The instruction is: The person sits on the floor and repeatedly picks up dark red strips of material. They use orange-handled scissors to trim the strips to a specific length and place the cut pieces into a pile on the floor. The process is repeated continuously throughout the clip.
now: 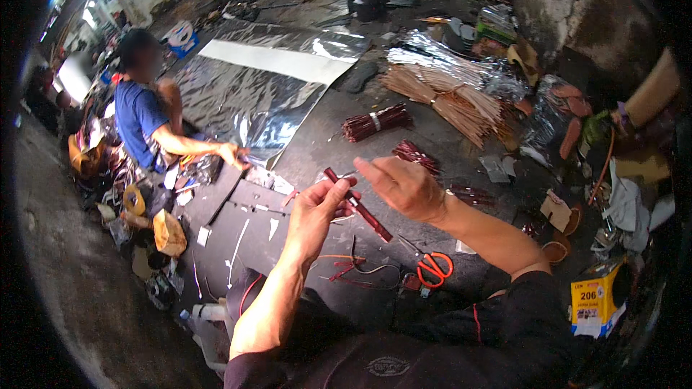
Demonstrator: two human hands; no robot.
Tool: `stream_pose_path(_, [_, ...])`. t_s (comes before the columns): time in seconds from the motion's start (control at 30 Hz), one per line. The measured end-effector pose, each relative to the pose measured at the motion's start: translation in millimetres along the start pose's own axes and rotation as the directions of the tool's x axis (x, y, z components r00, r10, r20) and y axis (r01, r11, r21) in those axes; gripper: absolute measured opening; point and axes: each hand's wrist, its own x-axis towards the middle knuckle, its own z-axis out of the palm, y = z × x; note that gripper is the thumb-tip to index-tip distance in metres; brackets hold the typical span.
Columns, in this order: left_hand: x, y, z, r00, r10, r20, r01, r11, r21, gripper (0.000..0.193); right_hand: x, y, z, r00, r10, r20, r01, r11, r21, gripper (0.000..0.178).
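Note:
My left hand [317,214] is closed around a slim bundle of glossy dark red strips [373,222], pinching it near its upper end. The bundle slants down to the right, with a pale band near my fingers. Just right of its upper end, my right hand [405,189] is raised with bent fingers drawn together; whatever they hold is too small to make out. Orange-handled scissors [435,269] lie below the bundle's lower end. Beyond my hands lie a tied dark red bundle [376,122] and another red bundle [414,153], partly hidden by my right hand.
Large bundles of brown strips [443,97] lie farther back. At left, a person in a blue shirt [138,117] sits by a shiny plastic sheet [249,112]. Another person's arm [652,90] reaches in at right. A yellow container [592,302] stands at lower right; scraps litter the floor.

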Motion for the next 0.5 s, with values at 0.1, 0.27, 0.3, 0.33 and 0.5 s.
stream_pose_path(0.1, [4.4,-4.6,3.0,0.999,-0.03,0.015,0.029,0.998,0.052,0.027,-16.3,-2.8,-6.3,0.999,-0.013,0.046,0.015,0.999,-0.039,0.049])
stream_pose_path(0.27, [0.3,-6.6,10.7,0.999,0.031,0.029,-0.038,0.959,0.282,0.028,-45.5,-6.7,0.9,0.985,0.172,-0.025,-0.165,0.97,0.181,0.049])
stream_pose_path(0.3, [0.7,-6.6,11.5,0.998,0.037,0.042,-0.047,0.955,0.293,0.028,-49.1,-7.0,1.7,0.978,0.207,-0.023,-0.197,0.954,0.225,0.048])
stream_pose_path(0.33, [-0.8,-7.7,10.1,0.998,0.039,0.039,-0.049,0.952,0.301,0.028,-48.2,-9.9,1.2,0.951,0.31,0.018,-0.295,0.886,0.358,0.046])
stream_pose_path(0.5, [-4.3,-7.6,13.8,0.995,0.094,0.043,-0.103,0.915,0.391,0.028,-43.3,-19.5,-7.0,0.78,0.578,0.24,-0.573,0.505,0.645,0.035])
